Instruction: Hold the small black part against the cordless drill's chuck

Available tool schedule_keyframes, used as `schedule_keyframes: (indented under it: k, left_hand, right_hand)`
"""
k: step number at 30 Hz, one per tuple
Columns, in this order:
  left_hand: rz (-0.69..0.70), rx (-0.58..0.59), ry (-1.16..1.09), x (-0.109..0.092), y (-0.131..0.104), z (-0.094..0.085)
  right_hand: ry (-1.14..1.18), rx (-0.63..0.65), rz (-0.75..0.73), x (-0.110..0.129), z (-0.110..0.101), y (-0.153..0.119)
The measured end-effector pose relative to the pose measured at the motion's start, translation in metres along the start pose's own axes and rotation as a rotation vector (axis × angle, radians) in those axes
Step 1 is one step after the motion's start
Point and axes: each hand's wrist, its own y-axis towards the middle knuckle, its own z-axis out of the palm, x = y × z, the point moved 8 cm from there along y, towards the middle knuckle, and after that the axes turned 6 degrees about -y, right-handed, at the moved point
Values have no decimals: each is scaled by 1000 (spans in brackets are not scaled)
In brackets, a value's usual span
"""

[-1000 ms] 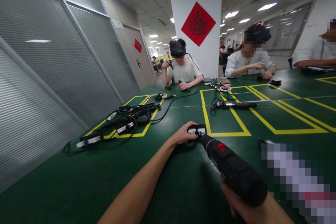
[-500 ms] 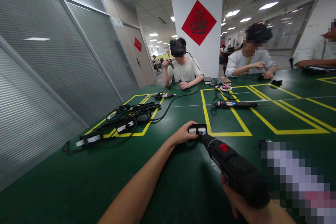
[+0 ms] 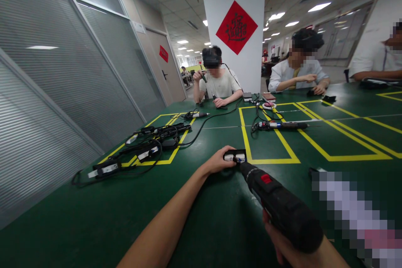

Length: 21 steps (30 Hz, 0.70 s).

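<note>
My right hand (image 3: 279,234) is wrapped round the grip of a black cordless drill (image 3: 279,203) with a red switch on top. The drill points forward and left, its tip at a small black box with white parts inside (image 3: 230,157). Whether the bit touches a screw is too small to tell. My left hand (image 3: 218,160) grips the left end of that box on the green table (image 3: 201,201), its fingers closed along the far side.
Black cables and adapters (image 3: 157,140) lie at the left. Beyond the box is a corded electric screwdriver (image 3: 282,125). A blurred-out object (image 3: 351,209) lies at the right. Two co-workers (image 3: 220,79) (image 3: 298,67) sit across the table, and another person sits at the far right.
The view has shifted very slightly. Both hands, the drill and the box hold nearly the same places as before.
</note>
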Motion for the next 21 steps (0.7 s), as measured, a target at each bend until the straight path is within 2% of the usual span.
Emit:
schedule_keyframes:
  k: [6,10,16,21]
  left_hand:
    - [10,19,-17,1,-1,1]
    - [3,9,-10,2,-1,0]
    - [3,21,-14,0,-1,1]
    - [13,22,-9,0,-1,0]
  right_hand:
    - [-63,-4,-50,-6,-2,-3]
    - [-74,-60,0,-12,2,-2]
    - [-91,-34,-20,14,-3,-10]
    - [-122,-2,-39,16,-10,-11]
